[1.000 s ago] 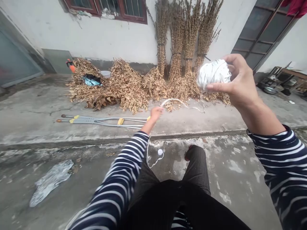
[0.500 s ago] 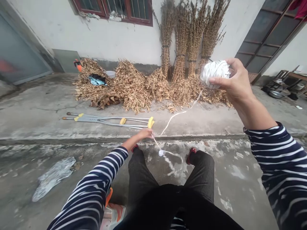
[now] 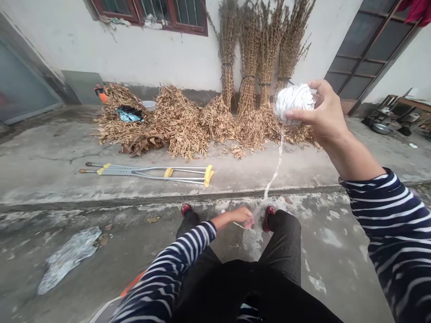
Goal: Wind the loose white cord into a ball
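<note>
My right hand (image 3: 328, 116) is raised at the upper right, fingers closed round a white ball of wound cord (image 3: 294, 103). From the ball a white strand of cord (image 3: 276, 168) drops to my left hand (image 3: 243, 217), which is low between my knees with its fingers closed on the strand. I sit with both legs in black trousers (image 3: 279, 251) stretched forward, red shoes at the step.
A pair of metal crutches (image 3: 148, 172) with yellow pads lies on the raised concrete ledge (image 3: 67, 197). Heaps and upright bundles of dry stalks (image 3: 188, 119) line the white wall. A crumpled plastic sheet (image 3: 69, 255) lies at the left. Pots stand at the far right.
My left hand has swung from out over the ledge back down to between my knees, drawing the strand with it. The right hand has held the ball almost still.
</note>
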Motion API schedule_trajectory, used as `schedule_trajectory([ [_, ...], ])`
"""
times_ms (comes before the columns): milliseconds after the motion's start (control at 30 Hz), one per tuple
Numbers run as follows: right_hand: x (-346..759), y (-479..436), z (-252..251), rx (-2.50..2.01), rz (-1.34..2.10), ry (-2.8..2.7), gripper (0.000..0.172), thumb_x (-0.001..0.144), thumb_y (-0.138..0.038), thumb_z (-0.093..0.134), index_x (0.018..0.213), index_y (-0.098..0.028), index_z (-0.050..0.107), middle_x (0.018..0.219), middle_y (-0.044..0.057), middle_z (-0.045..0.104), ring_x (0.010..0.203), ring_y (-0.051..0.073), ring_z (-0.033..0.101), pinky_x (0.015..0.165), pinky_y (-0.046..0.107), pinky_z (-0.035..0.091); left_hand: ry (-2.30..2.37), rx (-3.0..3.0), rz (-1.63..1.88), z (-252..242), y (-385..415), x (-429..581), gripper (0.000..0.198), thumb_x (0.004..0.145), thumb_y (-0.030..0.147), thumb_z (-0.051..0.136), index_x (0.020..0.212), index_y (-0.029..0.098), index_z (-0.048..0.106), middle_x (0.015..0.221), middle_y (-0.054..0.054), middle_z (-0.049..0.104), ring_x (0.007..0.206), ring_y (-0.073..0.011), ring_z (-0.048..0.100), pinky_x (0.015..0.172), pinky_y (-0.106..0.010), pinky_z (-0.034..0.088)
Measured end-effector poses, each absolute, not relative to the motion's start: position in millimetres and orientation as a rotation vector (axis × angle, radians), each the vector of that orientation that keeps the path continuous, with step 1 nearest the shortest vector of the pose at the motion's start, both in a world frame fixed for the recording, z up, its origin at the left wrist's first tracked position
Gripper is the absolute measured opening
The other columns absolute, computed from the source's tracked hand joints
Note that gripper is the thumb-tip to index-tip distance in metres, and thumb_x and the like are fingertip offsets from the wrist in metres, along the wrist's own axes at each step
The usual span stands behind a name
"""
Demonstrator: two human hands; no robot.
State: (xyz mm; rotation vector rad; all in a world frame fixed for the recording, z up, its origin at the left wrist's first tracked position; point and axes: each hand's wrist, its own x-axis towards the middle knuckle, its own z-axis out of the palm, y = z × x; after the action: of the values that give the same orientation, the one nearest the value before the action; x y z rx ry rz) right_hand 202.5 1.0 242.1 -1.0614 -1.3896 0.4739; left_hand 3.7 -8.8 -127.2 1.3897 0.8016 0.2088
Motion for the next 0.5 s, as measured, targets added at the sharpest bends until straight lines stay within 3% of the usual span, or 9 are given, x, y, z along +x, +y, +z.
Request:
schedule_trajectory([
  [133,201,7,234,-1.090,0.552,-1.368,0.075,0.040,-0.027,0.098,0.100,-0.028,0.053,0.095,0.003,0.072,0.083,0.023,0.068,0.060,0.036,0.056,1.035,1.396,0.199,-122,25,-83,0.023,0.064,0.014,0.077,0.048,0.017,0.061,0.047,-0.001,0.057,0.048,-0.0170,0.055,0.059,-0.034,0.051],
  [200,197,9,233,-1.080,0.558,-1.373,0.076,0.041,-0.027,0.098,0.102,-0.028,0.053,0.096,0.003,0.073,0.086,0.024,0.068,0.060,0.036,0.056,1.120,1.391,0.334,-108,46,-97,0.021,0.067,0.014,0.075,0.052,0.017,0.061,0.050,-0.001,0.058,0.051,-0.0152,0.056,0.058,-0.028,0.048],
  [300,189,11,234,-1.062,0.527,-1.401,0.077,0.039,-0.027,0.100,0.100,-0.027,0.054,0.094,0.003,0.073,0.088,0.024,0.067,0.061,0.036,0.056,1.130,1.374,0.606,-73,68,-75,0.007,0.081,0.023,0.072,0.081,0.016,0.072,0.083,-0.006,0.075,0.079,-0.0171,0.069,0.067,-0.024,0.052],
  [400,180,11,234,-1.070,0.538,-1.464,0.076,0.039,-0.028,0.101,0.099,-0.027,0.054,0.095,0.002,0.074,0.088,0.024,0.069,0.062,0.036,0.057,0.890,1.366,0.928,-22,76,-29,0.027,0.093,0.034,0.069,0.114,0.017,0.072,0.127,-0.011,0.075,0.112,-0.0191,0.071,0.086,-0.027,0.057],
  [500,171,11,229,-1.096,0.558,-1.517,0.075,0.043,-0.029,0.102,0.101,-0.026,0.055,0.102,0.006,0.075,0.093,0.027,0.071,0.068,0.041,0.060,0.537,1.348,1.222,32,71,12,0.039,0.089,0.032,0.080,0.124,0.018,0.069,0.134,-0.011,0.073,0.124,-0.0204,0.069,0.110,-0.034,0.051],
])
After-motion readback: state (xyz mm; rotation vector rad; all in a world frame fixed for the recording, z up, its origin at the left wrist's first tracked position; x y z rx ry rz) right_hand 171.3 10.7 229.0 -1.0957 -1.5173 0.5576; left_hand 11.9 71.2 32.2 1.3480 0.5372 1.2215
